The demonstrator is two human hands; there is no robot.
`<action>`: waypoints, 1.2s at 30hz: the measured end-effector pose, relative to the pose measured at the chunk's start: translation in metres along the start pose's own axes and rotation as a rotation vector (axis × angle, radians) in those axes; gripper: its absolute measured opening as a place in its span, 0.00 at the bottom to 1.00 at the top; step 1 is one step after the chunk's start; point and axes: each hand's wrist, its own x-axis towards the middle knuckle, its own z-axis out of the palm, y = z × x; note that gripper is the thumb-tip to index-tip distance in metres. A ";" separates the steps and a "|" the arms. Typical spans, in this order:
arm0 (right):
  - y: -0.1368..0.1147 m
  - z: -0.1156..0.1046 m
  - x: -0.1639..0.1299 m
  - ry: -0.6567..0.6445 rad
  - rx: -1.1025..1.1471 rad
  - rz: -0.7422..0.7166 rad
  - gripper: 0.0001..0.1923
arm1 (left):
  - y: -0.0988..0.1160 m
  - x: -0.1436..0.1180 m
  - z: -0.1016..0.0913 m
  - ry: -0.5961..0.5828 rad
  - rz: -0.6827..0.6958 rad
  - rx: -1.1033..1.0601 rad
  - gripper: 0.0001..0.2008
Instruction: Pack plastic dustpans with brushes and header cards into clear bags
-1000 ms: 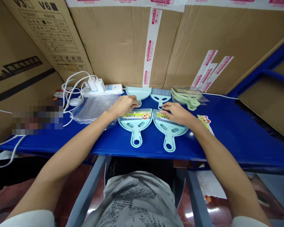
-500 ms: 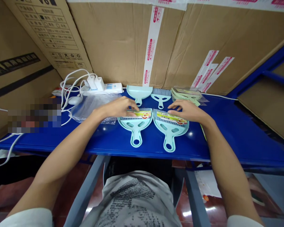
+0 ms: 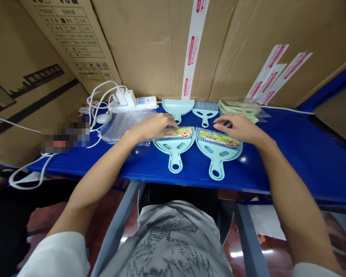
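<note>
No text is legible. The large brown cardboard carton (image 3: 72, 42) at upper left bears a printed table and handling symbols, characters too small to read. The white packing tape with red print (image 3: 192, 48) and the yellow-red paper labels (image 3: 219, 137) on the pale blue plastic dustpans (image 3: 217, 152) probably carry Chinese characters, unreadable.

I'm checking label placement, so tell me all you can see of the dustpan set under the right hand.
The right dustpan set is pale mint plastic, lying flat on the blue table, its looped handle toward the person. Grey bristles and a yellow-green label cross its wide end. The right hand rests on its far right edge.
</note>
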 end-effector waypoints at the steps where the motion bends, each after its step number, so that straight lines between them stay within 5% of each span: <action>1: 0.001 0.000 0.000 0.018 0.000 0.000 0.18 | 0.013 -0.005 -0.004 0.022 -0.005 0.022 0.14; 5: 0.002 -0.002 -0.001 0.075 0.007 0.007 0.15 | 0.088 -0.046 -0.001 0.123 -0.160 0.145 0.20; 10: -0.004 -0.002 -0.002 0.088 -0.007 -0.017 0.13 | 0.152 -0.095 0.048 0.223 -0.329 0.249 0.22; 14: -0.007 0.001 -0.001 0.087 -0.016 -0.026 0.12 | 0.154 -0.095 0.076 0.370 -0.349 0.228 0.10; 18: -0.010 0.003 0.000 0.093 -0.025 -0.029 0.12 | 0.154 -0.089 0.082 0.503 -0.285 0.232 0.02; 24: -0.018 0.006 -0.001 0.143 0.051 -0.024 0.10 | 0.168 -0.107 0.085 0.650 -0.271 0.175 0.07; 30: -0.032 0.009 -0.004 0.296 0.394 0.057 0.12 | 0.176 -0.133 0.080 0.884 -0.272 0.175 0.12; 36: -0.052 0.015 -0.006 0.167 0.864 0.092 0.20 | 0.189 -0.148 0.057 0.997 -0.290 0.138 0.10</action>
